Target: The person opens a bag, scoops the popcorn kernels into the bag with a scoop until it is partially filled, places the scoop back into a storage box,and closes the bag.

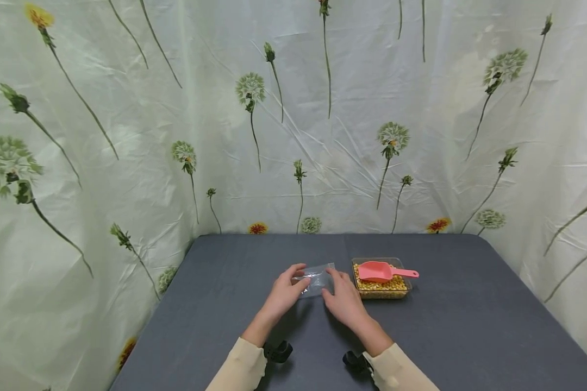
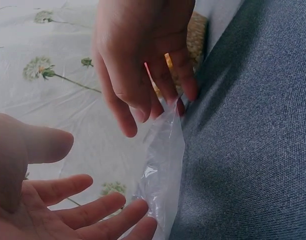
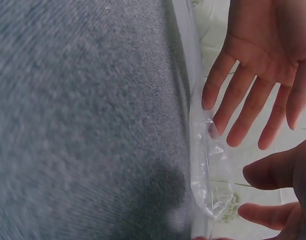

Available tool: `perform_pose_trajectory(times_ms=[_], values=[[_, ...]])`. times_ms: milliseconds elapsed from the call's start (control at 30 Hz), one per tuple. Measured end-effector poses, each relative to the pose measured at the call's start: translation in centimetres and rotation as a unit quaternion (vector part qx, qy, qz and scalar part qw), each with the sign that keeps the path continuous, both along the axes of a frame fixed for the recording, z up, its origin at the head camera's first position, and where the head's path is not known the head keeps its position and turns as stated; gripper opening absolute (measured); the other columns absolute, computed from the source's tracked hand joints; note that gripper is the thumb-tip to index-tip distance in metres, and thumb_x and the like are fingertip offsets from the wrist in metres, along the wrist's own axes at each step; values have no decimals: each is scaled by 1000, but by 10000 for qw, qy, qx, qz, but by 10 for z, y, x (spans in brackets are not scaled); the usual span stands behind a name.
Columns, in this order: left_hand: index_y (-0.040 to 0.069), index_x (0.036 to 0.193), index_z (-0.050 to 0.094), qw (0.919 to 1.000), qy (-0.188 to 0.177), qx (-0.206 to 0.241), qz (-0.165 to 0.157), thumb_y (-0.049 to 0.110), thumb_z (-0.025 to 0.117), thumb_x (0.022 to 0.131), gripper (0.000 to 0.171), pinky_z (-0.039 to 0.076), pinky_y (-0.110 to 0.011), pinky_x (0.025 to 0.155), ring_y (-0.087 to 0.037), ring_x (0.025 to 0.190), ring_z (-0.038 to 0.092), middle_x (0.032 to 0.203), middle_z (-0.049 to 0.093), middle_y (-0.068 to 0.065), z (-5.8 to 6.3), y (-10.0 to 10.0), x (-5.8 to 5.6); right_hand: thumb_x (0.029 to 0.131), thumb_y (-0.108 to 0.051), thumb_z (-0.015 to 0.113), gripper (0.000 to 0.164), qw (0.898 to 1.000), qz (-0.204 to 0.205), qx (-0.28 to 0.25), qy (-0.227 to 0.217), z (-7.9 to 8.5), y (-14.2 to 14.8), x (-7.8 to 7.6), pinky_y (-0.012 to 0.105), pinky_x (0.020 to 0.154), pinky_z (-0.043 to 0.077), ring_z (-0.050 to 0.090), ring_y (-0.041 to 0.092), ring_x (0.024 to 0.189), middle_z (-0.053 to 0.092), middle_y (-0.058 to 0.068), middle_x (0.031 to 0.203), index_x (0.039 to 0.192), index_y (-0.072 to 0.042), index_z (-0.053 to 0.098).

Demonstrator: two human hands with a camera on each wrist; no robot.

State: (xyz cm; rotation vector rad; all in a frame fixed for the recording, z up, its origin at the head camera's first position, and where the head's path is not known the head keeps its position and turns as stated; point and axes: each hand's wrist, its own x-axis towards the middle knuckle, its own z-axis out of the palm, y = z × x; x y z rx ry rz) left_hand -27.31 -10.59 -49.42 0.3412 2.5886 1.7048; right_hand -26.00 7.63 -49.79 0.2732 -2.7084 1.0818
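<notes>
A small clear plastic bag (image 1: 317, 280) lies on the dark table between the two hands. My left hand (image 1: 283, 294) is at its left side, with fingers spread and thumb apart; in the left wrist view, those fingers (image 2: 110, 207) are beside the bag's near end. On the other side, my right hand (image 1: 346, 304) has its fingertips by the bag's right edge. In the right wrist view the bag (image 3: 209, 160) stands slightly puffed off the cloth, and the right thumb (image 3: 270, 171) is clear of it. Neither hand visibly pinches the plastic.
Just right of the right hand is a clear rectangular container (image 1: 383, 295) of yellow corn kernels (image 1: 393, 284). A pink scoop (image 1: 378, 271) lies on the kernels, its handle jutting out to the right. A curtain with dandelion prints (image 1: 293, 108) hangs behind the table (image 1: 469, 326).
</notes>
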Motion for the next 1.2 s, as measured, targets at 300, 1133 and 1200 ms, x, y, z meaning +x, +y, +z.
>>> perform_pose_trajectory(times_ms=[300, 1133, 1200], values=[[7, 138, 58, 9997, 33, -16, 229, 22, 63, 101, 40, 54, -47, 82, -33, 108, 64, 122, 65, -15, 1, 1, 1, 87, -1, 68, 35, 9978, -291, -506, 320, -1, 2, -3, 44, 67, 49, 61, 24, 74, 66, 9, 88, 122, -1, 66], [8, 111, 74, 9963, 271, 2, 820, 17, 65, 99, 18, 52, -42, 81, -21, 98, 65, 106, 71, -4, 15, 6, 9, 81, 4, 72, 38, 9846, -280, -1720, -140, 4, 7, -9, 27, 55, 45, 58, 10, 60, 71, 2, 74, 119, 2, 70], [7, 110, 74, 9967, 249, 82, 772, 16, 65, 98, 17, 52, -41, 78, -20, 94, 64, 104, 70, -5, 17, 7, 10, 83, 4, 72, 32, 9825, -240, -1826, -270, 5, 7, -8, 27, 55, 45, 58, 11, 60, 71, 2, 75, 115, 2, 72]])
